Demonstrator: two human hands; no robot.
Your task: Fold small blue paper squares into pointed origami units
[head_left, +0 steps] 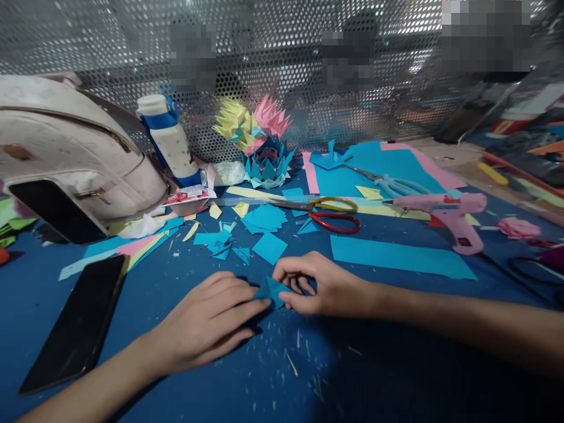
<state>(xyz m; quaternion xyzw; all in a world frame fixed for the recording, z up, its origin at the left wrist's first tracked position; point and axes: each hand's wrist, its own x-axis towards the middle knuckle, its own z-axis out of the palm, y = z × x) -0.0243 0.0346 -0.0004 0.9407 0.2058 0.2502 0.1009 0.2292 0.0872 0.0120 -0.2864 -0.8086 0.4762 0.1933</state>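
Note:
A small folded piece of blue paper [268,289] lies between my two hands, low over the blue tabletop. My left hand [211,317] holds its left side, with the fingers stretched and the fingertips pressing on it. The thumb rests apart, lower down. My right hand [308,285] pinches the right side between thumb and curled index finger. Just beyond are a blue paper square [270,248], a pile of blue pieces [264,218] and several blue folded bits [220,244]. Part of the held paper is hidden under my fingers.
Red-and-yellow-handled scissors [337,214], a blue paper strip [400,257] and a pink glue gun [460,214] lie ahead and right. Left are phones [79,323], a bottle [170,141] and a backpack [79,147]. Folded-paper flowers [268,161] stand by the perforated metal screen [304,100].

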